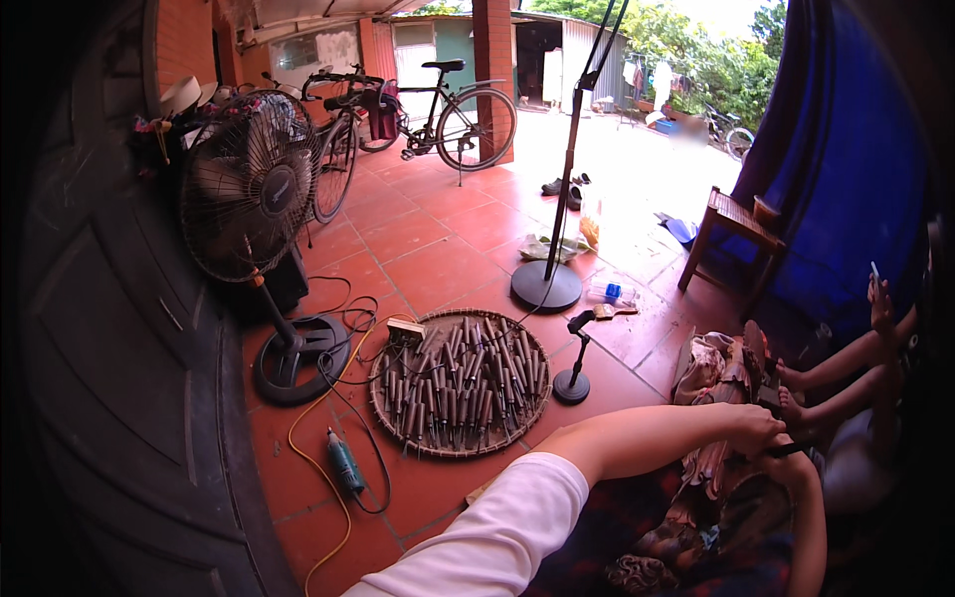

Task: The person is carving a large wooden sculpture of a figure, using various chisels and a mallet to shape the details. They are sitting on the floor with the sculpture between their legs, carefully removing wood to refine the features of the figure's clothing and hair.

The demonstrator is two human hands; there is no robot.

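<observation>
Reaching across to the right, my left hand point(753, 429) is closed in a fist over a brown carved wooden piece point(708, 466). My right hand point(789, 466) meets it there, fingers bent and partly covered. A dark, stick-like tool handle point(793, 448) shows between the two hands; its working end is hidden. Left of my arm, a round woven tray point(545, 403) on the floor holds several wooden-handled carving chisels point(468, 383).
Another person's bare feet point(789, 403) and hand point(879, 306) are close on the right. A fan point(264, 194), a green power tool point(344, 462) with cords, a small stand point(572, 385), a tall pole stand point(545, 287) and a wooden chair point(734, 234) stand around. Bicycles point(438, 119) are behind.
</observation>
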